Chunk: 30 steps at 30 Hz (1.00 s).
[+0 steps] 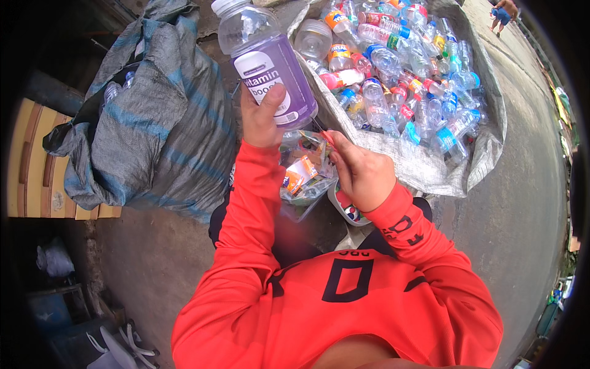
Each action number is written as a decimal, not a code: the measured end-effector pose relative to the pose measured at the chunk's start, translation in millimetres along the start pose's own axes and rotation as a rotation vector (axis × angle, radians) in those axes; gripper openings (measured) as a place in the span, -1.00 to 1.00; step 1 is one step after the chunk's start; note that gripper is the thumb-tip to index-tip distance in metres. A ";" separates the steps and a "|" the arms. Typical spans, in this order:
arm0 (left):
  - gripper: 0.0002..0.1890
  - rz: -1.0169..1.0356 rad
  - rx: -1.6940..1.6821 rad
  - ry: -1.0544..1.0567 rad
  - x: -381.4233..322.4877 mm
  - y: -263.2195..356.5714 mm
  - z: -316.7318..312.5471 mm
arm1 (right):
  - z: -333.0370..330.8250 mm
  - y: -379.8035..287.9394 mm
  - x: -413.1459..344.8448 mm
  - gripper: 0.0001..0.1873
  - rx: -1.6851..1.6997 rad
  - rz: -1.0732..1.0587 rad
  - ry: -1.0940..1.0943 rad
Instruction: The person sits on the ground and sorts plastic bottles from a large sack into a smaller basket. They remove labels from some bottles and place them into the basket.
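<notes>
My left hand (263, 115) grips a large clear plastic bottle (272, 55) with a white cap and a purple label that bears writing. My right hand (362, 168) is closed on a small tool with a red handle (328, 137); its thin metal end reaches to the bottle's base, and its kind cannot be told. Below both hands lies a clear plastic bag (299, 207) with torn bottle labels (300, 174) in it. Beside it, partly under my right hand, stands a white container (340, 210) with colourful pieces inside.
A wide woven sack (479, 170), rolled open, holds several plastic bottles (378, 101) at the upper right. A grey and blue sack (161, 124) with bottles in its mouth stands at the left, by a yellow slatted wooden object (34, 161). A person (503, 14) is far off.
</notes>
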<state>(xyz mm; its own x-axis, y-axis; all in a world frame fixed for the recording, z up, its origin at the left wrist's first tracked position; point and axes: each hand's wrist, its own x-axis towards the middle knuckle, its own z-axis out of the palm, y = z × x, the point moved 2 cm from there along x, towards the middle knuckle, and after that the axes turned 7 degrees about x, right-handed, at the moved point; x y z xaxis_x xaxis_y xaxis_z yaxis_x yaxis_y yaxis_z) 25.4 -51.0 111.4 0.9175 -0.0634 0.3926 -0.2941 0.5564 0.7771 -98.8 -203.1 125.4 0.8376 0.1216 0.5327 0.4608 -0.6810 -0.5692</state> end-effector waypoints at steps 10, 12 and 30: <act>-0.54 -0.210 -0.130 -0.015 -9.6 -0.1 -6.9 | 7.8 74.1 2.1 -0.67 0.845 0.559 -0.036; -0.54 -0.243 -0.086 -0.014 -17.8 -2.8 -6.7 | 4.3 53.9 27.7 -0.57 0.727 0.443 -0.046; -0.60 -0.365 -0.093 -0.014 -38.1 -12.8 -20.6 | 35.6 46.7 60.9 -0.40 0.512 0.300 -0.195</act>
<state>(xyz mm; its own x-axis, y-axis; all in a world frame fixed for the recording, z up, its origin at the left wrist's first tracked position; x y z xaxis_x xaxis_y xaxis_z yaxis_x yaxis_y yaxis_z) -0.3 -38.7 76.4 0.9535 -0.2826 0.1048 0.0781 0.5676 0.8196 -15.8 -201.7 109.0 0.9683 0.1408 0.2065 0.2390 -0.2795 -0.9299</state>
